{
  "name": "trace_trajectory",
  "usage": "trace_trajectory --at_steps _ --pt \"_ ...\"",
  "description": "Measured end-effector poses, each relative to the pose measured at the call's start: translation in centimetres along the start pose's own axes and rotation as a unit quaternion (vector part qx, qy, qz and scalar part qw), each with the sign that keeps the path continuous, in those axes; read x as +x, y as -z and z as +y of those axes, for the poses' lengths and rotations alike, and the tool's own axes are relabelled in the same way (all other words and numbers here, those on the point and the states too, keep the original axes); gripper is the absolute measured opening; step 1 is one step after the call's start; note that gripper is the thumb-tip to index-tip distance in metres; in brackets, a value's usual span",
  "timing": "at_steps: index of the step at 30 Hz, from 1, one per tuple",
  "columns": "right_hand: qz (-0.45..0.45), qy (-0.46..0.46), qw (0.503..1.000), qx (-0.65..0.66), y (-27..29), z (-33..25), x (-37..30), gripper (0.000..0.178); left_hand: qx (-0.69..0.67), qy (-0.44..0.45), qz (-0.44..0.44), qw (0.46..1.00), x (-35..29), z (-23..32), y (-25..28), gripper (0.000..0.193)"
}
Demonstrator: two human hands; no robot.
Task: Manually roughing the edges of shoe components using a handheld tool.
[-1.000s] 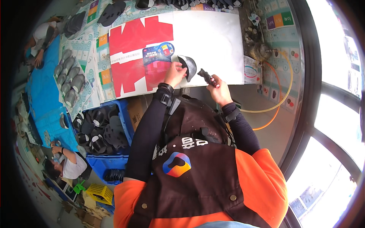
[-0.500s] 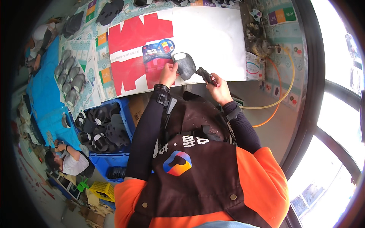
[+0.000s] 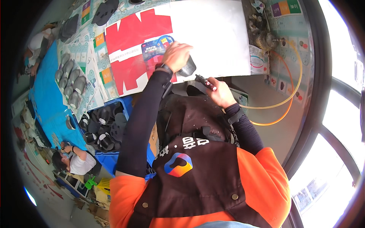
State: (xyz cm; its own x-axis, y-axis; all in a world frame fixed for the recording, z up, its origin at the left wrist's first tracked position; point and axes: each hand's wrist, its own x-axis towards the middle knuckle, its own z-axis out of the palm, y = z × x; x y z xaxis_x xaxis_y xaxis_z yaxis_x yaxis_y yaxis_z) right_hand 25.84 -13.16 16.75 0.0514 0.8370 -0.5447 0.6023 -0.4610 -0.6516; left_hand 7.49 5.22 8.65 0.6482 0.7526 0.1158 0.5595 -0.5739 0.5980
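A dark grey, rounded shell-like piece (image 3: 188,68) is at the near edge of the white board. My left hand (image 3: 177,56) is closed over its upper left side, hiding much of it. Just to the right, my right hand (image 3: 221,92) is wrapped round a short black tool (image 3: 201,80) with a narrow tip. That tip points toward the grey piece, with a small gap between them. A blue-and-red printed card (image 3: 152,50) lies left of my left hand, partly covered by it.
The white board (image 3: 213,34) bears red cut-out shapes (image 3: 129,34). Several grey shells (image 3: 72,81) rest on sheets at left, above a blue crate (image 3: 127,106) of black pieces. Yellow (image 3: 283,102) and orange hoses (image 3: 292,79) loop at right. Two people (image 3: 81,163) are at left.
My left hand has moved from the grey piece's left edge up over its top, and the piece has tilted. My right hand has shifted slightly down and right with the black tool.
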Motion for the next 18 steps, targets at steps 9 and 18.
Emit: trace_trajectory --at_steps 9,18 --pt "0.064 -0.029 0.997 0.031 -3.0 0.1 -1.4 0.026 0.134 -0.073 -0.369 0.917 5.1 -0.2 -1.8 0.018" --pt "0.045 -0.026 0.995 0.086 -5.4 -1.4 0.3 0.025 0.106 -0.103 -0.459 0.876 6.9 -0.2 0.3 0.025"
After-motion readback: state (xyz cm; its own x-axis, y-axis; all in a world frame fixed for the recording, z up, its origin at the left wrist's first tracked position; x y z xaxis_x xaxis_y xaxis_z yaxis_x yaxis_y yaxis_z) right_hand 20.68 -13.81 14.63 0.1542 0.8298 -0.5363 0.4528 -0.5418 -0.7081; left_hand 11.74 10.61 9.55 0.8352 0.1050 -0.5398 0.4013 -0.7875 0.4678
